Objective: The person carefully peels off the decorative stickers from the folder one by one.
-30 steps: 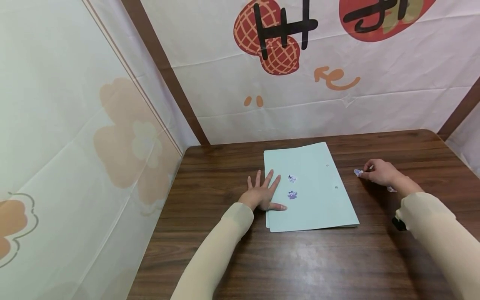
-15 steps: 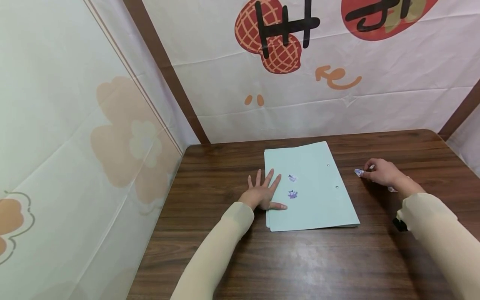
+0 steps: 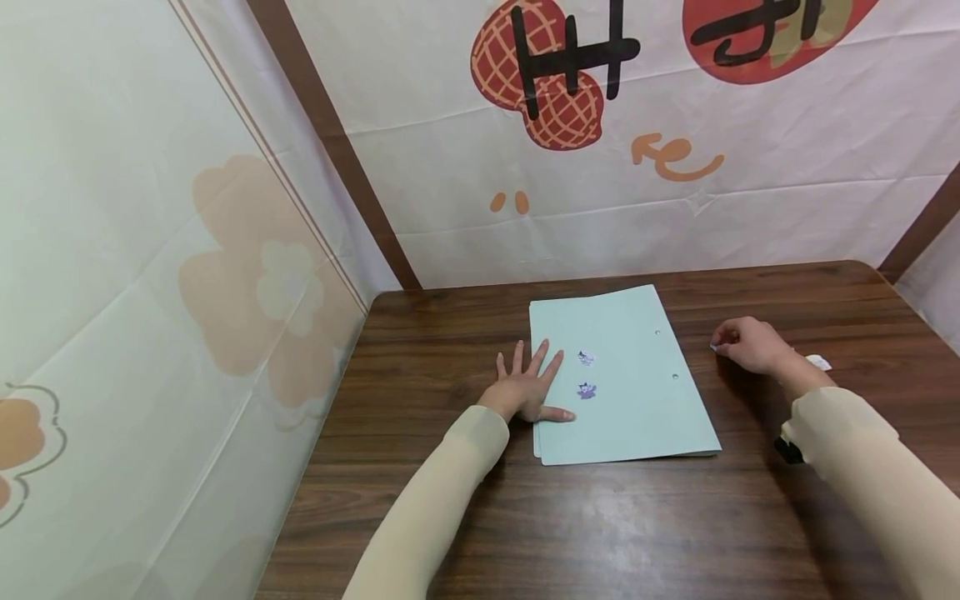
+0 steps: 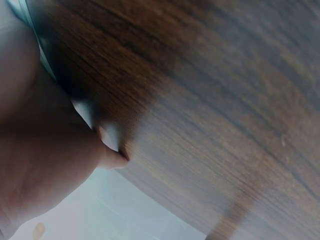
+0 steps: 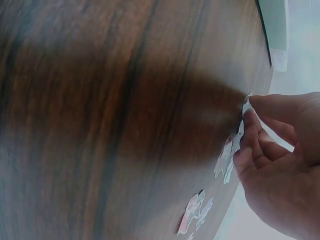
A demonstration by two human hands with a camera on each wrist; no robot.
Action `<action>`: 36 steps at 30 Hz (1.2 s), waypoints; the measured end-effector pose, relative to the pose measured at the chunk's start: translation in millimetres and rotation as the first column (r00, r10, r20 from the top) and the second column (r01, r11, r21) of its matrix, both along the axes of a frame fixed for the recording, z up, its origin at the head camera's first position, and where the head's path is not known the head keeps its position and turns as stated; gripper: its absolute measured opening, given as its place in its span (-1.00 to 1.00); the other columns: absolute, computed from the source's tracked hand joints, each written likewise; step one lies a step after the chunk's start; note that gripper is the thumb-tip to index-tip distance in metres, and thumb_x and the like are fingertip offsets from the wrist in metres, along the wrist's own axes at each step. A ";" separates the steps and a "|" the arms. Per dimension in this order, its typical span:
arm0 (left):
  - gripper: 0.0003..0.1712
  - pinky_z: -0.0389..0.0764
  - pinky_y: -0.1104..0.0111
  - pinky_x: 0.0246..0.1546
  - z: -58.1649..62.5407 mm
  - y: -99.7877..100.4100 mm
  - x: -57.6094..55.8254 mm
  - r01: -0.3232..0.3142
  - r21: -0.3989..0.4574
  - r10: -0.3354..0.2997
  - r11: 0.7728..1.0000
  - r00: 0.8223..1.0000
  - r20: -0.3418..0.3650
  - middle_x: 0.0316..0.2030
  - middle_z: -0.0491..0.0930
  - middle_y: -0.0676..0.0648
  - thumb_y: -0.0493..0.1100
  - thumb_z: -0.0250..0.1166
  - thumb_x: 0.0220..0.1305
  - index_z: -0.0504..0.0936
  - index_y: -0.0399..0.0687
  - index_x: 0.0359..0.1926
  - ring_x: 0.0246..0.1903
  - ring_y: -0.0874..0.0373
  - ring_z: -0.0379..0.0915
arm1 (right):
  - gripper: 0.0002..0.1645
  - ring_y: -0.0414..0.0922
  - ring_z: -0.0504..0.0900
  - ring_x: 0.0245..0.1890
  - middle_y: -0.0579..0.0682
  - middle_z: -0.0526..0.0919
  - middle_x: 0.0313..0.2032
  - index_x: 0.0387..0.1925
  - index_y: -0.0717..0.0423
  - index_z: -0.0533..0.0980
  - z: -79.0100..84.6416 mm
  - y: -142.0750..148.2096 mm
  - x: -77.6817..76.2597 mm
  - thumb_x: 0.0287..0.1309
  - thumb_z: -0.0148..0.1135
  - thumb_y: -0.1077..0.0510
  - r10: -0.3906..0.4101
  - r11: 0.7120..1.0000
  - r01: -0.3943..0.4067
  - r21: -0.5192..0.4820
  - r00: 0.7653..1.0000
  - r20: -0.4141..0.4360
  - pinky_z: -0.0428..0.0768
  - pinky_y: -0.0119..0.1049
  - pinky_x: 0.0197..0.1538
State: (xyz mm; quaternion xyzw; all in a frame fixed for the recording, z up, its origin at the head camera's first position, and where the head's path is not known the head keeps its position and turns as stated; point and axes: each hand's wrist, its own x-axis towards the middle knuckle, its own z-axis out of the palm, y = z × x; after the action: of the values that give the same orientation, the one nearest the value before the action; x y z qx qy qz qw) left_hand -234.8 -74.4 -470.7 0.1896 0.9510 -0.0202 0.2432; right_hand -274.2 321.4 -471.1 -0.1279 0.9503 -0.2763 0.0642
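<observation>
My left hand (image 3: pixel 522 392) lies spread over the left edge of a pale green folder (image 3: pixel 637 400), its fingers and thumb straight. Two small purple cartoon stickers, an upper one (image 3: pixel 586 358) and a lower one (image 3: pixel 587 391), sit on the cover beside those fingers. To the right of the folder, my right hand (image 3: pixel 753 344) pinches a small cut-out sticker (image 5: pixel 246 106) between thumb and fingertips, close over the wooden table. Most of that sticker is hidden by the fingers in the head view. In the left wrist view, the left hand (image 4: pixel 55 150) shows only in part.
Several loose cut-out stickers (image 5: pixel 192 212) lie on the wooden table (image 3: pixel 622 533) near the right hand. A white piece (image 3: pixel 819 362) shows beyond the right wrist. Printed cloth (image 3: pixel 450 167) hangs behind the table and along its left side.
The right hand has shifted slightly left and turned, so its sticker is mostly covered by the fingers. A white piece beside the right wrist has come into view. My left hand stays put.
</observation>
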 end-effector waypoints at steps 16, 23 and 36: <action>0.31 -0.40 -0.34 0.44 -2.5 -0.8 -0.2 0.001 -0.005 -0.001 1.000 1.000 -0.017 0.61 -0.65 -0.01 0.67 0.04 0.19 -0.47 0.30 0.64 0.55 -0.30 -0.74 | -0.83 0.07 0.51 -0.29 0.20 0.62 -0.32 -0.20 0.43 0.61 6.7 0.3 3.3 0.30 0.14 0.36 -0.013 1.000 0.013 0.006 1.000 0.011 0.47 -0.10 -0.24; 0.30 -0.44 -0.33 0.44 -1.2 -1.8 -1.0 -0.002 -0.003 0.002 1.000 1.000 0.003 0.60 -0.70 -0.01 0.66 0.04 0.20 -0.50 0.31 0.63 0.53 -0.31 -0.79 | -0.83 0.06 0.49 -0.30 0.18 0.60 -0.32 -0.19 0.41 0.60 7.3 -3.1 2.1 0.29 0.14 0.37 0.001 1.000 -0.001 0.011 1.000 -0.005 0.47 -0.08 -0.23; 0.30 -0.43 -0.34 0.44 2.0 -2.6 0.5 0.007 0.001 -0.007 1.000 1.000 -0.004 0.60 -0.67 -0.01 0.67 0.03 0.20 -0.49 0.29 0.63 0.54 -0.31 -0.77 | -0.77 0.00 0.50 -0.33 0.14 0.56 -0.27 -0.03 0.37 0.58 35.6 -45.0 -1.4 0.38 0.16 0.29 0.047 0.995 -0.047 -0.089 0.999 -0.005 0.51 -0.22 -0.36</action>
State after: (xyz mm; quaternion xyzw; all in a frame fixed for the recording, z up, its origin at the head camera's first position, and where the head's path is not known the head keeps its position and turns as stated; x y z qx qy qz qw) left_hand -234.3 -77.0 -468.7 0.1932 0.9508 -0.0209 0.2412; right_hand -275.6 276.5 -435.5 -0.1533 0.9340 -0.3165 0.0634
